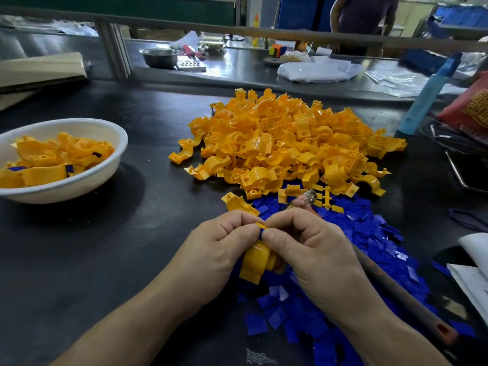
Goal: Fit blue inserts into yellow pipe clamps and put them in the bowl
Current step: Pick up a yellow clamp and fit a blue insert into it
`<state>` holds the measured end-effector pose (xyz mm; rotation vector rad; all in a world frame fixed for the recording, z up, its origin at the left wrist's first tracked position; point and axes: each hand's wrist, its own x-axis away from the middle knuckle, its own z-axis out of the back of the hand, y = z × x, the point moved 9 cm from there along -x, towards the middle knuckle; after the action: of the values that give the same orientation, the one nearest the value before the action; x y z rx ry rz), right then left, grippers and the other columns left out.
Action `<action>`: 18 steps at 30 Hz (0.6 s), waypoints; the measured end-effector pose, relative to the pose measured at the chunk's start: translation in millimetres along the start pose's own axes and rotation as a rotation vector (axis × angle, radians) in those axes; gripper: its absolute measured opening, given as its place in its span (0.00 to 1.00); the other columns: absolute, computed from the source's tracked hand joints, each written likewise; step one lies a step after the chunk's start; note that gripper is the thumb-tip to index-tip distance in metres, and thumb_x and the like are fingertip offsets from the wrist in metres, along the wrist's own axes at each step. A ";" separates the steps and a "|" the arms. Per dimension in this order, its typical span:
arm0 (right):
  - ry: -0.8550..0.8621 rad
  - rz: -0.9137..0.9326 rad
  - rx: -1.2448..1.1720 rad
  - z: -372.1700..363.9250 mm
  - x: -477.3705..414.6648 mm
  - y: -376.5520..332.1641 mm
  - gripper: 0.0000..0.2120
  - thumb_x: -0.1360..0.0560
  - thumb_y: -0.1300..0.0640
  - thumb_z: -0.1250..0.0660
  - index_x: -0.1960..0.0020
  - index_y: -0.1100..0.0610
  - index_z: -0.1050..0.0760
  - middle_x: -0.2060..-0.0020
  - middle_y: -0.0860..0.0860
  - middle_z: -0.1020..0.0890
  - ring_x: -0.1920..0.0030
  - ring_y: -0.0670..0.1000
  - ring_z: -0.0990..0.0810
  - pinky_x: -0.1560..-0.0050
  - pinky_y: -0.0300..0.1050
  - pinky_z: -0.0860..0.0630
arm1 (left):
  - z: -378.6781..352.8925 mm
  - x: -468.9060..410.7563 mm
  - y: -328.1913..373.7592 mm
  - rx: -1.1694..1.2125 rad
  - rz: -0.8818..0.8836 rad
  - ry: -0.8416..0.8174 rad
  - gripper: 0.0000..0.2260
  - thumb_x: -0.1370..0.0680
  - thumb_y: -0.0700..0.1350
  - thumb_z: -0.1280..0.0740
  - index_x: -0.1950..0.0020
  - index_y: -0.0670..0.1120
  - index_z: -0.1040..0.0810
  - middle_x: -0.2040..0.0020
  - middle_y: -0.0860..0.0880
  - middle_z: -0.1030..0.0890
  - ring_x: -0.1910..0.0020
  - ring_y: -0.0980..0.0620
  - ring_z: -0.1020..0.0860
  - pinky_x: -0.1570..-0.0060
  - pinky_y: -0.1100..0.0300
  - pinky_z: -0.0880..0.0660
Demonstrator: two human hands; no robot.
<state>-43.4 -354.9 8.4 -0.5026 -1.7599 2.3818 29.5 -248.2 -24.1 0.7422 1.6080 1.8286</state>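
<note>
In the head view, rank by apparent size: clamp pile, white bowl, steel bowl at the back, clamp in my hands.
1. clamp pile
2. white bowl
3. steel bowl and held clamp look alike; the bowl sits farther off.

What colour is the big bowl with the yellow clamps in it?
White, inside and out. The bowl shows best in the head view, at the left.

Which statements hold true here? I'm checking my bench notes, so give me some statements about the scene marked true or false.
1. The left hand and right hand both hold one yellow clamp. True.
2. The white bowl holds yellow clamps. True.
3. The bowl stands to the right of the hands. False: to their left.
4. The blue inserts lie beyond the yellow pile. False: they lie nearer the person.
</note>
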 end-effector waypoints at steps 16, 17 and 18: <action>0.185 0.026 1.053 74.3 12.5 -19.8 0.17 0.25 0.40 0.40 0.38 0.42 0.28 0.49 0.39 0.26 0.48 0.42 0.28 0.55 0.39 0.30 | 104.2 6.4 -5.8 -0.531 0.329 0.315 0.09 0.21 0.49 0.35 0.58 0.55 0.17 0.58 0.54 0.19 0.57 0.54 0.22 0.61 0.57 0.28; 0.144 -0.027 1.160 80.4 16.6 -12.7 0.19 0.25 0.38 0.41 0.37 0.42 0.30 0.47 0.40 0.26 0.46 0.44 0.28 0.55 0.39 0.31 | 110.1 7.3 -8.9 -0.619 0.337 0.316 0.10 0.20 0.49 0.36 0.58 0.54 0.17 0.57 0.56 0.20 0.58 0.56 0.23 0.62 0.59 0.29; 0.090 -0.090 1.238 84.5 22.0 -3.1 0.20 0.25 0.37 0.43 0.36 0.41 0.32 0.45 0.41 0.26 0.45 0.44 0.29 0.54 0.39 0.31 | 113.2 8.7 -11.9 -0.696 0.342 0.314 0.09 0.20 0.49 0.37 0.56 0.54 0.17 0.56 0.56 0.20 0.58 0.58 0.24 0.63 0.61 0.29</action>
<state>-93.4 -423.5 29.4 -0.2896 -0.0569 2.7009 107.9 -165.3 -22.6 0.4329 0.9110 2.6412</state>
